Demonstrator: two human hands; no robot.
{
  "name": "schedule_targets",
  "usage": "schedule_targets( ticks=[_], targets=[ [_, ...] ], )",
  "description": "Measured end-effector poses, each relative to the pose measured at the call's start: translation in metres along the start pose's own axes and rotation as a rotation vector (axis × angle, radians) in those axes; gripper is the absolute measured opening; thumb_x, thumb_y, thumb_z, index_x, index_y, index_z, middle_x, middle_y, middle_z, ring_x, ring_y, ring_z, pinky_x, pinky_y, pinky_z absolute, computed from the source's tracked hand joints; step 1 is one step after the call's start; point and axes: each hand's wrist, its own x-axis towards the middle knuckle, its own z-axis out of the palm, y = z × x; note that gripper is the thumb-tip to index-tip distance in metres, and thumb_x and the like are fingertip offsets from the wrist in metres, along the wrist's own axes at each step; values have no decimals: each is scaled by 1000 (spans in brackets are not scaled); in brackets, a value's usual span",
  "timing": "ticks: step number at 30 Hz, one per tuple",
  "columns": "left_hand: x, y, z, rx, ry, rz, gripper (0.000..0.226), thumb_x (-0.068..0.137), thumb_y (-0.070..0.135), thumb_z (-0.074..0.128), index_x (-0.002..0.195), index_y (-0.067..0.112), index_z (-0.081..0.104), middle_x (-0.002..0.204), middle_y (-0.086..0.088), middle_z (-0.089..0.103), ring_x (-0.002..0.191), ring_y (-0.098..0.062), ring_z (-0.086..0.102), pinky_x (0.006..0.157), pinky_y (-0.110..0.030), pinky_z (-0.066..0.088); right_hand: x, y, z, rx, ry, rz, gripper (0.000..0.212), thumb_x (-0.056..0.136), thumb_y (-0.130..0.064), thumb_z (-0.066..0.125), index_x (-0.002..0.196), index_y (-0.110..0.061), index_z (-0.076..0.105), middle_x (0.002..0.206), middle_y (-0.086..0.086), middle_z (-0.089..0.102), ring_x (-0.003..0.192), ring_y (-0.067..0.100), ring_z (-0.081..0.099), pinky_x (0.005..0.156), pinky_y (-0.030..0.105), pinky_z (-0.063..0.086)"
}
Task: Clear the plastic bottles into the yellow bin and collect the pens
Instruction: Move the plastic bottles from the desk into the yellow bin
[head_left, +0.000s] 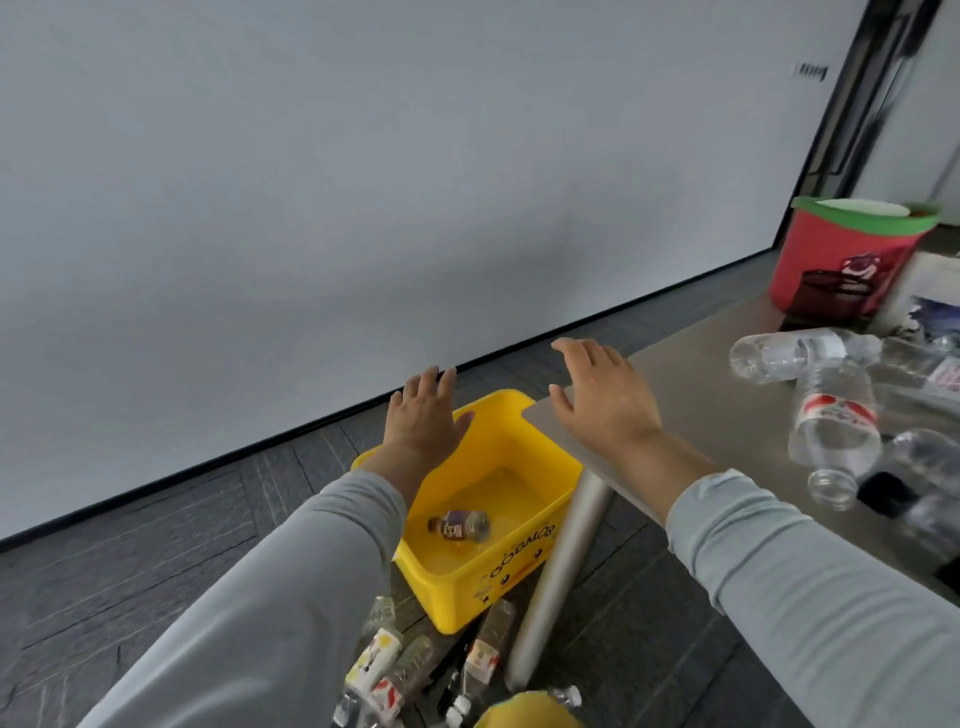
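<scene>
A yellow bin (545, 525) stands on the floor beside the table corner, with one small bottle with a dark label (460, 526) lying inside. My left hand (423, 415) hovers over the bin's far left rim, fingers straight, holding nothing. My right hand (602, 395) is spread flat above the table corner (675, 374), also empty. Several clear plastic bottles lie on the table at right, among them one with a red label (834, 434) and one with a blue-grey label (789, 356). I see no pens.
More bottles (384, 670) lie heaped on the floor in front of the bin. A grey table leg (561, 571) stands right next to the bin. A red bucket with a green rim (847, 254) and a black mesh holder (826, 296) sit at the table's far end. A second yellow object (524, 712) shows at the bottom edge.
</scene>
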Motion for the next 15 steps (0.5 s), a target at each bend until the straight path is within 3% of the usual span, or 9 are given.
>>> schedule_targets(
  ticks=[7,15],
  targets=[
    [-30,46,-50,-29,184,186,48,98,41,39,139,16,38,139,-6,42,127,-24,40,101,-37,37,-35,2,-16,-9,-44,-7,49,94,-32,45,139,-14,35,134,9,49,118,26,49,94,39,42],
    [-41,144,-54,-96,211,399,46,99,38,37,139,17,38,138,-3,43,125,-21,41,100,-33,37,-81,65,-72,-97,-16,141,49,94,-32,46,138,-13,35,134,9,49,119,27,48,94,39,41]
  ],
)
